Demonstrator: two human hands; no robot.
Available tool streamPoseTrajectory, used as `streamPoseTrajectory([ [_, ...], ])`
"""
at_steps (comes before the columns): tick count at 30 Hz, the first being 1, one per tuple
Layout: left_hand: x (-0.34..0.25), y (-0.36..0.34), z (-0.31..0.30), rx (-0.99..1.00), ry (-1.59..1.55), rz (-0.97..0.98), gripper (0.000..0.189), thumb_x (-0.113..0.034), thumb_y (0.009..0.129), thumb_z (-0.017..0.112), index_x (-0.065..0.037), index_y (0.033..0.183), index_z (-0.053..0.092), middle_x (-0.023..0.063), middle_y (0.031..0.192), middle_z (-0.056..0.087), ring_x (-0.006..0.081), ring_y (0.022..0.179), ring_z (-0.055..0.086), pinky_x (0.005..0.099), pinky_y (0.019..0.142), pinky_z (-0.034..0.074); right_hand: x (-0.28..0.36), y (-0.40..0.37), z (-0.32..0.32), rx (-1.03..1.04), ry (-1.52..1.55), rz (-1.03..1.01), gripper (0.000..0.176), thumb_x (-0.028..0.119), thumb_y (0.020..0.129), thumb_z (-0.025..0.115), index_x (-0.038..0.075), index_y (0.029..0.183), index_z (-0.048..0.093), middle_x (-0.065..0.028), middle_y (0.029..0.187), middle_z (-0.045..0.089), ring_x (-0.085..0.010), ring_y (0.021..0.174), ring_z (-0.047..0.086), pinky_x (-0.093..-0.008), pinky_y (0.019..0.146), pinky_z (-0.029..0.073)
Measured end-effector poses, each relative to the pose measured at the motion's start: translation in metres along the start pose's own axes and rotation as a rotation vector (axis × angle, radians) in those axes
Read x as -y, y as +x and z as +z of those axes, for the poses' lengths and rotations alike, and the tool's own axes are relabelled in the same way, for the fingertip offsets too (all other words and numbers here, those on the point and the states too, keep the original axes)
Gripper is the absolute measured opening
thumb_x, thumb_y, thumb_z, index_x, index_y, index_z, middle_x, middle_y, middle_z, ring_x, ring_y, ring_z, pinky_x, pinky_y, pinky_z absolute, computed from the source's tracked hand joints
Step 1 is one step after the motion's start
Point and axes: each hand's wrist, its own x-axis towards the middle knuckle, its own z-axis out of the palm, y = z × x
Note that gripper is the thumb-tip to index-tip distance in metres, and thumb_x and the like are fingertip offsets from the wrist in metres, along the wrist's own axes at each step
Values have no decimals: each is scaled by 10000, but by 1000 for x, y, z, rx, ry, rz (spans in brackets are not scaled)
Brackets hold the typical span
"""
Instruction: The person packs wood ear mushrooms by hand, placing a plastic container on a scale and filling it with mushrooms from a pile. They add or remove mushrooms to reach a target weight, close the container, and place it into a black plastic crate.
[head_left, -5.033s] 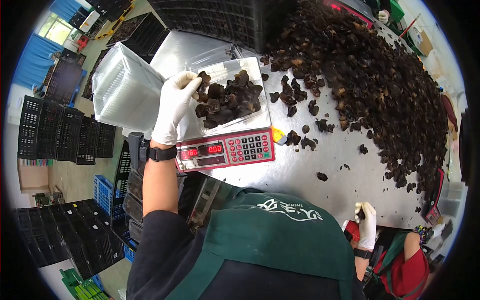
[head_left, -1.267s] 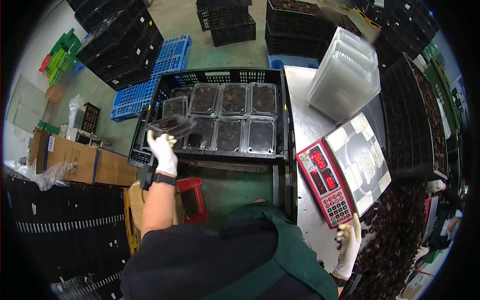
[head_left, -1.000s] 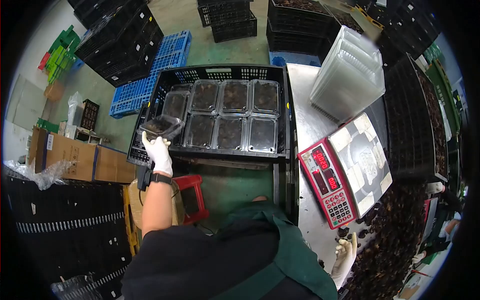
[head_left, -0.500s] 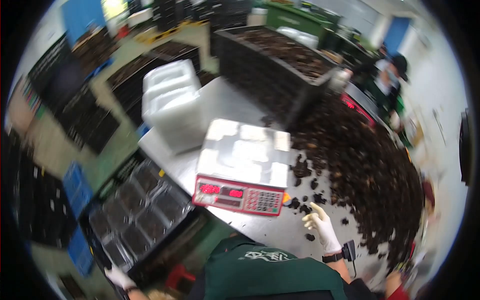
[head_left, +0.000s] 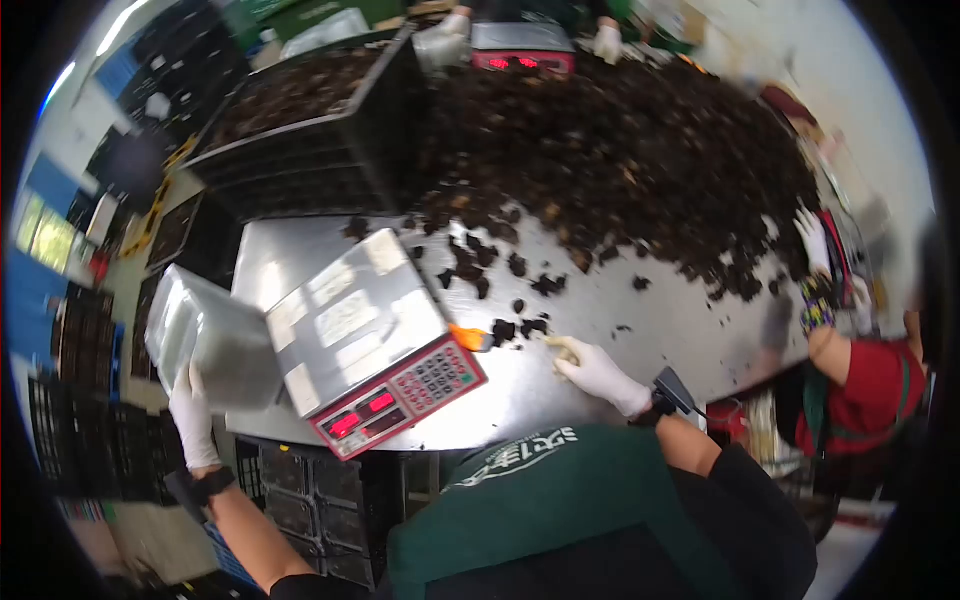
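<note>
Left hand [head_left: 192, 415], white-gloved, fingers pointing up along the near side of the nested stack of clear plastic containers [head_left: 235, 360]; glove against plastic, but cannot tell whether the fingers pinch a container or only rest there. Right hand [head_left: 600, 375], also gloved, low over the steel table [head_left: 650, 345]: index finger reaching out, the others loosely bent, a gap between them; fingertips just short of the small dark wood ear pieces [head_left: 505, 331]. Container stack: at the table's left end, tilted, translucent and whitish where the walls overlap, close beside the red digital scale [head_left: 400, 395]. Scale sits askew, its metal platform patched with pale squares, red digits lit but too blurred to read. Orange-yellow tool [head_left: 470, 338] by its keypad corner. Beyond, a broad heap of wood ear [head_left: 640, 160], dark brown to black, crinkled, stray bits along its near edge; black crate [head_left: 300, 170] of more at its left. A co-worker's gloved hand [head_left: 813, 240] at the heap's right edge.
</note>
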Motion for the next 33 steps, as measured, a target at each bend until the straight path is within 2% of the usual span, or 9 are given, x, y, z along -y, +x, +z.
streamPoseTrajectory([
  [1, 24, 13, 13, -119, 140, 240, 299, -196, 990, 538, 13, 1173, 649, 204, 1114, 677, 369, 1065, 637, 409, 924, 497, -4, -5, -1, -25, 27, 36, 442, 173, 897, 606, 71, 1326, 578, -66, 799, 662, -149, 704, 624, -296, 702, 511],
  [3, 32, 21, 12, -92, 76, 177, 219, -149, 961, 579, 28, 1035, 684, 196, 970, 695, 371, 900, 664, 404, 812, 508, -10, -11, -2, -50, 79, 88, 435, 163, 895, 603, 60, 1317, 581, -59, 789, 652, -141, 694, 615, -290, 708, 510],
  [5, 41, 30, 3, -56, -11, 158, 161, -108, 906, 670, 43, 956, 700, 140, 837, 711, 213, 758, 671, 331, 732, 519, -16, -13, -3, -64, 178, 76, 400, 102, 904, 583, 41, 1298, 594, -45, 785, 651, -108, 732, 627, -271, 707, 510],
  [12, 34, 57, -44, 272, -163, 58, 104, -60, 864, 739, 36, 878, 700, -11, 766, 665, 62, 700, 566, 222, 658, 465, 9, 31, -31, -235, 83, -7, 398, 38, 905, 579, 98, 1296, 621, -35, 954, 681, -120, 846, 640, -266, 783, 521],
  [16, -7, 43, -84, -160, -245, -8, 233, -83, 954, 658, 51, 1141, 692, 65, 1052, 711, 113, 946, 621, 254, 847, 495, 14, 86, -37, -563, -382, -422, 433, 4, 805, 613, 127, 1218, 658, -69, 1113, 633, -227, 1048, 602, -340, 930, 494],
  [19, -107, -21, -42, -285, -250, 121, 190, -44, 942, 655, 50, 1101, 697, 48, 1019, 710, 114, 916, 616, 262, 828, 498, -5, 118, -29, -299, -464, -446, 396, 6, 770, 619, 116, 1148, 665, -84, 1187, 607, -284, 1130, 556, -379, 1000, 459],
  [23, -183, -81, 42, -46, -156, 399, 186, 17, 833, 700, -35, 1010, 721, 83, 892, 682, 209, 826, 633, 313, 794, 506, -1, 149, -27, -417, -286, -369, 356, 50, 783, 648, 120, 1132, 662, -79, 1198, 597, -285, 1142, 563, -365, 983, 472],
  [27, -205, -100, 102, 169, -82, 440, 259, 7, 785, 719, -80, 1029, 713, 96, 904, 666, 290, 888, 619, 381, 880, 482, 37, 172, -9, -381, -638, -473, 328, 122, 799, 694, 142, 1125, 669, -93, 1187, 600, -266, 1115, 577, -353, 913, 492],
  [33, -222, -111, 107, 165, -179, 428, 443, 36, 766, 723, -77, 1186, 639, 114, 1127, 640, 320, 1034, 613, 402, 905, 480, 20, 205, -1, -198, -491, -493, 497, 282, 769, 745, 177, 1241, 627, -84, 1288, 563, -310, 1119, 550, -422, 909, 494],
])
